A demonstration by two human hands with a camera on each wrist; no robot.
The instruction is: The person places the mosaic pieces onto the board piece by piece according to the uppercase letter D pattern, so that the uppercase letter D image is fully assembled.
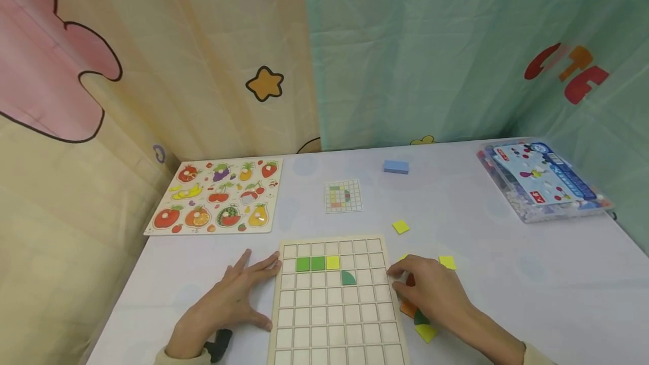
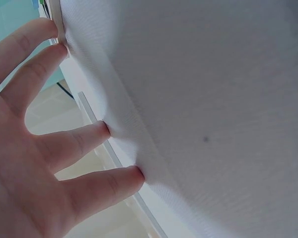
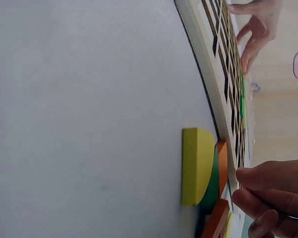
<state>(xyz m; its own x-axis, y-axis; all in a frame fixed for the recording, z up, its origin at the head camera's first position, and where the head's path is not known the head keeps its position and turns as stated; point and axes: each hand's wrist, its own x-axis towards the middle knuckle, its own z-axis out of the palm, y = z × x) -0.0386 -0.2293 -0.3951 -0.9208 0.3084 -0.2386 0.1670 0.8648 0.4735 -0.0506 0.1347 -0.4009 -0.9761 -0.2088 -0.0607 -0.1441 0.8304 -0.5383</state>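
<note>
A pale wooden grid board (image 1: 310, 315) lies in front of me. Two green square tiles (image 1: 310, 264), a yellow square tile (image 1: 332, 262) and a green quarter-round tile (image 1: 348, 277) sit in its upper cells. My left hand (image 1: 233, 294) has its fingers spread, with fingertips and thumb at the board's left edge. At the right edge is my right hand (image 1: 431, 283), thumb and forefinger slightly parted, with nothing showing between them. Beneath and beside it are loose orange (image 1: 408, 308), dark green (image 1: 420, 317) and yellow (image 3: 197, 166) pieces, partly hidden by the hand in the head view.
Behind the board lies a small pattern card (image 1: 343, 196). A fruit puzzle (image 1: 215, 196) is at the back left, a blue block (image 1: 396, 167) at the back. A clear plastic box (image 1: 545, 179) occupies the back right. More yellow tiles (image 1: 400, 226) lie right of the board.
</note>
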